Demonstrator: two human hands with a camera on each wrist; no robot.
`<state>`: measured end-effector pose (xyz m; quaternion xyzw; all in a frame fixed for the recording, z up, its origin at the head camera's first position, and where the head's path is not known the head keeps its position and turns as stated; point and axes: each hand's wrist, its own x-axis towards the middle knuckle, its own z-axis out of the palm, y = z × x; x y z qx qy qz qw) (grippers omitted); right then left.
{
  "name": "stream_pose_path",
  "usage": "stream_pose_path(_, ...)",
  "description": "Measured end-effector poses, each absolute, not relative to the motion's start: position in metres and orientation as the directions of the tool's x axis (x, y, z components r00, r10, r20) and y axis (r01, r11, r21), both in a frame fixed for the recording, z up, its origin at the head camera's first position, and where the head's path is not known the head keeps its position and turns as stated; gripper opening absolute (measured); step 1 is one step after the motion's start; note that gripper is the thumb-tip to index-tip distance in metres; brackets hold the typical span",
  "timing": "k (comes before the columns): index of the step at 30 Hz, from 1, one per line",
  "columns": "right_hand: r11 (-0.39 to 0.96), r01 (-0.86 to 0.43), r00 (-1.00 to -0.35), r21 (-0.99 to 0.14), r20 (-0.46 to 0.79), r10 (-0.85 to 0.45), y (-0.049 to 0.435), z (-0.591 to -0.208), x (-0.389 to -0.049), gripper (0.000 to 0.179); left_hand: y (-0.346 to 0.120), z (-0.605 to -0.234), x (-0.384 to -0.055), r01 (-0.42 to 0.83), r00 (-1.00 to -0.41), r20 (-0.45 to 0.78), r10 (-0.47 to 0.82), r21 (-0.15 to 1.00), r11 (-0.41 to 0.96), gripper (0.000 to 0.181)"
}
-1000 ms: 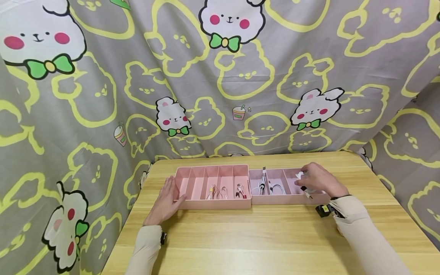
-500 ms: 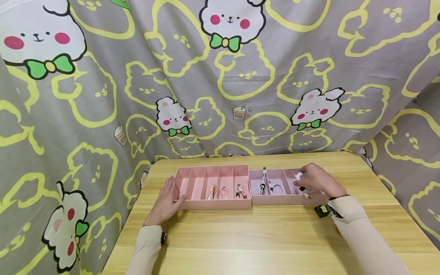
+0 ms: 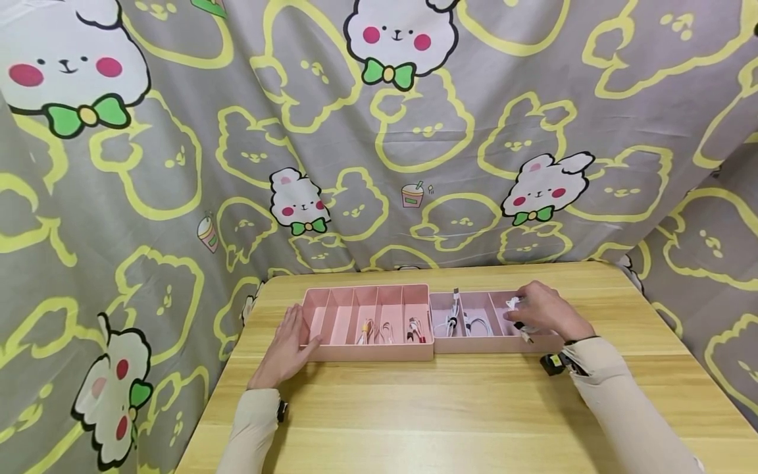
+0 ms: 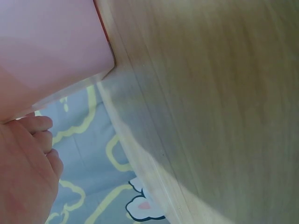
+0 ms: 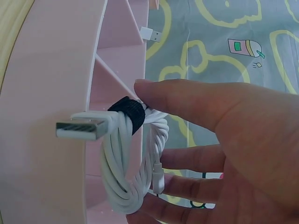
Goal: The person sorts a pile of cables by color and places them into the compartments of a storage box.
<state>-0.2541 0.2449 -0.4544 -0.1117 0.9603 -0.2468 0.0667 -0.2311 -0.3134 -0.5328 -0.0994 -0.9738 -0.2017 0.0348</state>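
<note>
My right hand [image 3: 551, 311] pinches a coiled white USB cable [image 5: 119, 158] over the right end of the lilac organizer box [image 3: 474, 345]. A black strap [image 5: 128, 113] binds the coil, and its metal plug points away from the palm in the right wrist view. Thumb and fingers lie on either side of the coil. At the left end of the pink organizer box [image 3: 373, 353], my left hand [image 3: 284, 349] rests against the end wall with its fingers extended, the thumb by the front corner. The left wrist view shows part of this hand beside the box's wall [image 4: 51, 46].
Both boxes stand end to end on a wooden table [image 3: 403, 408]. Coiled cables lie in several compartments, among them a white cable [image 3: 453, 319] with an upright plug and a cable with red parts [image 3: 416, 329]. A patterned curtain [image 3: 355, 131] hangs behind the table.
My right hand has shifted slightly left with the white USB cable in its grip. The left hand and both boxes have stayed in place.
</note>
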Motion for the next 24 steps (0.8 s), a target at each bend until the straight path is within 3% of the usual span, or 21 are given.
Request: stream_pose_path(24,0.86,-0.187,-0.968,-0.474,-0.057,-0.243,0.2452,-0.4535,-0.2536,0.054,-0.3133,-0.5308,-0.2292,0.211,-0.977,0.109,0.183,0.394,0.894,0.094)
